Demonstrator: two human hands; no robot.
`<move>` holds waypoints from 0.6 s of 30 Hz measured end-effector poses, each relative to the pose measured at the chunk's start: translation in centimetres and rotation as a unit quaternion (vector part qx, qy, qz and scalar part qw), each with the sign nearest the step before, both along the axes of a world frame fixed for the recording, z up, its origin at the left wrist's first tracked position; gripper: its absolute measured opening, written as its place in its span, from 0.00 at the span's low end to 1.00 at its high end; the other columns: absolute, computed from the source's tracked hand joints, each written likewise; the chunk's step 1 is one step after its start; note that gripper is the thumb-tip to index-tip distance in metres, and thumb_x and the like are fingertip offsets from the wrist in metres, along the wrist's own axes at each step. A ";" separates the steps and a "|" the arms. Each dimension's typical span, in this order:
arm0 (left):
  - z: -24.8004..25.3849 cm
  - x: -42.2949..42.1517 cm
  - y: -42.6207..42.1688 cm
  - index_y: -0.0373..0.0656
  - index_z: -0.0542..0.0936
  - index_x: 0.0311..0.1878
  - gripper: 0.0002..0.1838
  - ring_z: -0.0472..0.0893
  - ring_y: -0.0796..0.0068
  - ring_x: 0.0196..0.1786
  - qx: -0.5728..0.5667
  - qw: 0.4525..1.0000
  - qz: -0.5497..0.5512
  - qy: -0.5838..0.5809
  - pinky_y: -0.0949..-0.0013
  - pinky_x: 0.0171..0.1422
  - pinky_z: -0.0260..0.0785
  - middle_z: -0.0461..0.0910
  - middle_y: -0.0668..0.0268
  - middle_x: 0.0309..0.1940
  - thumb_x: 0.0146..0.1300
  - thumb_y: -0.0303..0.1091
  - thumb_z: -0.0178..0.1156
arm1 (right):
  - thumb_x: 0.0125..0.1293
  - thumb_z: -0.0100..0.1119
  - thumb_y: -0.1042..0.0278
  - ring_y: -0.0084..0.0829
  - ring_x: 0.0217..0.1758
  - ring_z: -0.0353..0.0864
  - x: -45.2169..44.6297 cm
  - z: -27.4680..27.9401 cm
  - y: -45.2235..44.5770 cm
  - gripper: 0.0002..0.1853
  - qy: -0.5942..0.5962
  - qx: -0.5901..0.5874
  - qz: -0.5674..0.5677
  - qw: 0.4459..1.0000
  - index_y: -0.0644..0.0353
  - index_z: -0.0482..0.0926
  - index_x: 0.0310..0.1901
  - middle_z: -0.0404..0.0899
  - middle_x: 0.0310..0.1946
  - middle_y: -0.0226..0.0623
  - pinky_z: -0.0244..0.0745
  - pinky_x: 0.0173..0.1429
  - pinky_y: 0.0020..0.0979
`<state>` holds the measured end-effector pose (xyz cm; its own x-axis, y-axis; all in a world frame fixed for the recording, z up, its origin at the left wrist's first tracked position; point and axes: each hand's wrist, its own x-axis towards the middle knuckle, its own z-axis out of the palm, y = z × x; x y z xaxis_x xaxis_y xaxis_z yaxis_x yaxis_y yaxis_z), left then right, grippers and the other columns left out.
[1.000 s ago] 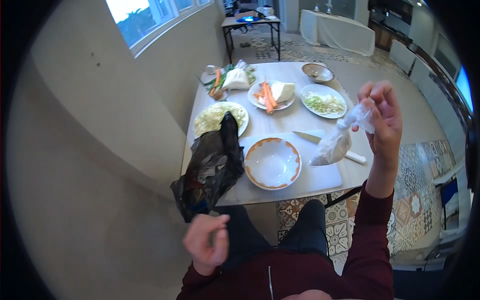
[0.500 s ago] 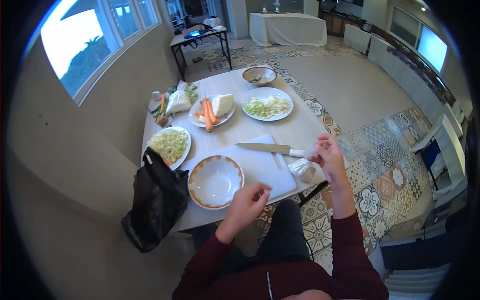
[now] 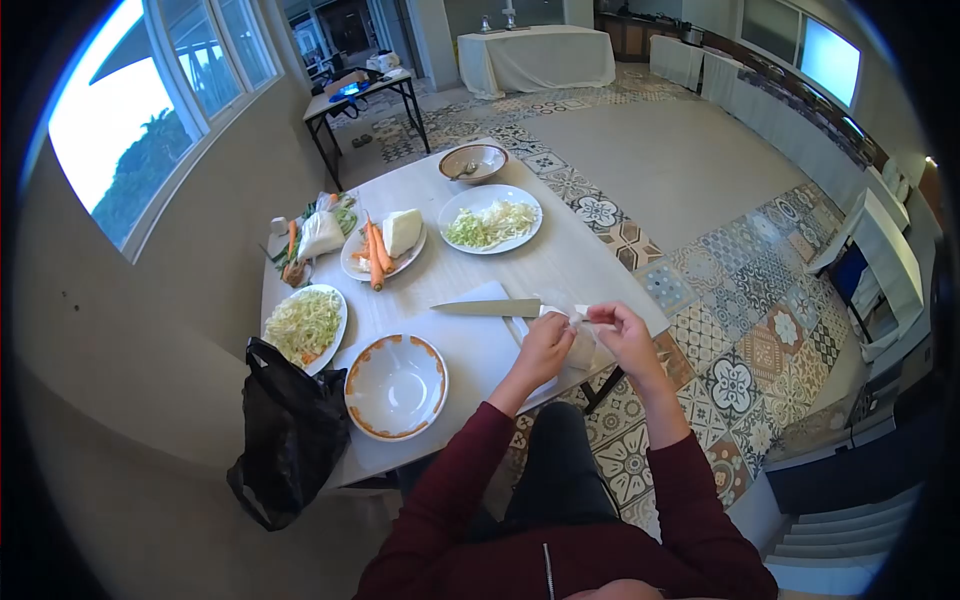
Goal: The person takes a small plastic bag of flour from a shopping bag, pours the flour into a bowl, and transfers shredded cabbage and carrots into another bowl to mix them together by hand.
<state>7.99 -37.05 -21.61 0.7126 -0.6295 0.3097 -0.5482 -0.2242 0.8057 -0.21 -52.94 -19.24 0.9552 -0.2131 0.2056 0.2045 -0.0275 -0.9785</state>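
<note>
At the table's right front corner, my left hand (image 3: 546, 346) and my right hand (image 3: 624, 336) are close together at the gathered top of a small clear plastic bag (image 3: 580, 352). Fingers of both hands are pinched on its thin plastic. Something pale brownish sits inside; its kind is unclear. Just behind my left hand, a knife (image 3: 485, 307) lies across the white cutting board (image 3: 455, 335), its handle partly hidden by hand and bag. To the left of the board stands a white bowl with an orange-patterned rim (image 3: 397, 388), holding nothing.
A black plastic bag (image 3: 290, 430) hangs over the left front edge. Plates hold shredded cabbage (image 3: 303, 325), carrots (image 3: 376, 258) with a cabbage piece (image 3: 402, 233), and more shreds (image 3: 492, 224). A brown-rimmed bowl with a spoon (image 3: 472, 163) stands at the far end.
My left hand has moved right from beside the bowl to the plastic bag. My right hand has come down to its top. The view has shifted slightly to the right.
</note>
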 end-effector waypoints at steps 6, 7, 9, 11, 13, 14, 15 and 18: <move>-2.9 1.2 -0.4 0.34 0.77 0.45 0.12 0.75 0.61 0.46 -0.137 0.978 -0.111 0.112 0.64 0.52 0.66 0.75 0.56 0.43 0.64 0.31 0.53 | 0.61 0.64 0.72 0.21 0.42 0.79 0.3 -1.6 2.2 0.14 0.020 -0.104 -0.073 0.992 0.67 0.79 0.48 0.82 0.40 0.32 0.74 0.50 0.25; -3.0 1.0 -0.4 0.34 0.77 0.45 0.11 0.75 0.61 0.46 -0.109 0.989 -0.072 0.072 0.64 0.51 0.66 0.75 0.56 0.44 0.63 0.30 0.54 | 0.61 0.64 0.73 0.22 0.41 0.79 0.3 -1.8 2.4 0.14 0.023 -0.100 -0.084 0.991 0.66 0.79 0.48 0.82 0.39 0.32 0.75 0.49 0.24; -2.7 0.3 -0.2 0.35 0.78 0.45 0.11 0.75 0.61 0.45 -0.055 0.998 0.012 -0.007 0.65 0.51 0.67 0.75 0.56 0.44 0.62 0.29 0.54 | 0.60 0.64 0.73 0.22 0.39 0.80 0.4 -1.9 2.7 0.14 0.030 -0.091 -0.102 0.990 0.66 0.79 0.48 0.82 0.36 0.32 0.75 0.47 0.24; 0.2 -1.8 0.3 0.37 0.79 0.46 0.11 0.76 0.61 0.44 -0.081 0.989 0.104 -0.071 0.65 0.48 0.69 0.76 0.56 0.43 0.61 0.27 0.56 | 0.59 0.66 0.71 0.25 0.37 0.82 0.5 -1.7 3.0 0.12 0.007 -0.089 -0.127 0.988 0.66 0.81 0.44 0.83 0.35 0.36 0.77 0.44 0.25; 2.9 -3.5 1.0 0.39 0.79 0.46 0.11 0.77 0.60 0.42 -0.092 0.982 0.127 -0.102 0.64 0.46 0.70 0.77 0.55 0.41 0.60 0.27 0.57 | 0.57 0.66 0.72 0.27 0.35 0.83 0.3 -1.2 3.5 0.11 -0.024 -0.131 -0.154 0.979 0.66 0.82 0.41 0.83 0.33 0.38 0.77 0.42 0.26; 4.1 -3.7 1.3 0.39 0.79 0.47 0.12 0.78 0.59 0.41 -0.092 0.985 0.103 -0.102 0.63 0.46 0.71 0.78 0.55 0.40 0.60 0.27 0.58 | 0.56 0.67 0.72 0.27 0.33 0.83 0.1 -0.6 3.8 0.11 -0.045 -0.173 -0.169 0.969 0.65 0.82 0.41 0.83 0.31 0.38 0.77 0.42 0.26; 4.6 -3.7 1.6 0.40 0.79 0.47 0.12 0.78 0.58 0.40 -0.093 0.987 0.079 -0.101 0.62 0.45 0.71 0.78 0.55 0.39 0.59 0.26 0.59 | 0.55 0.67 0.73 0.28 0.32 0.83 -0.1 -0.3 4.1 0.11 -0.064 -0.216 -0.184 0.957 0.65 0.82 0.41 0.83 0.29 0.38 0.77 0.41 0.26; 4.0 -2.6 2.1 0.40 0.78 0.48 0.13 0.79 0.54 0.39 -0.052 0.981 0.064 -0.174 0.60 0.44 0.72 0.79 0.55 0.38 0.59 0.28 0.60 | 0.52 0.67 0.76 0.29 0.28 0.81 -0.1 -0.4 4.5 0.13 -0.123 -0.259 -0.205 0.936 0.65 0.82 0.41 0.81 0.26 0.38 0.77 0.38 0.27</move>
